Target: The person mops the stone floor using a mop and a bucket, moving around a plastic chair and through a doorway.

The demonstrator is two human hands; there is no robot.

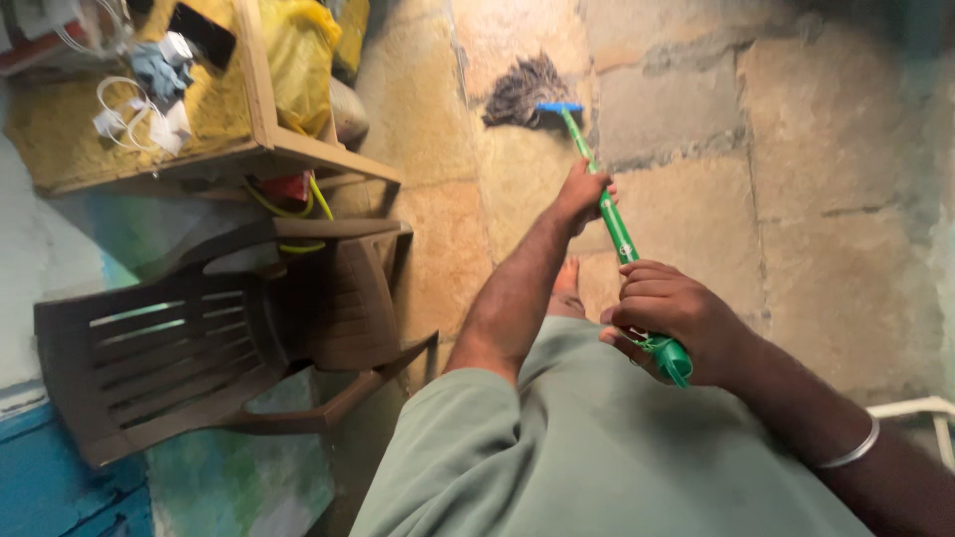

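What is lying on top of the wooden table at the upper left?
On the wooden table lie white cables with plugs, a crumpled grey cloth, a black flat device and a yellow plastic bag. The rest is cut off by the picture's edge.

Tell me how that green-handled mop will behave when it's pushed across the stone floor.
The mop head looks like loose grey strings, so it would probably flop and drag rather than slide stiffly. The green handle appears thin and straight, likely light and fairly rigid. With the left hand and right hand both gripping it, it seems easy to steer.
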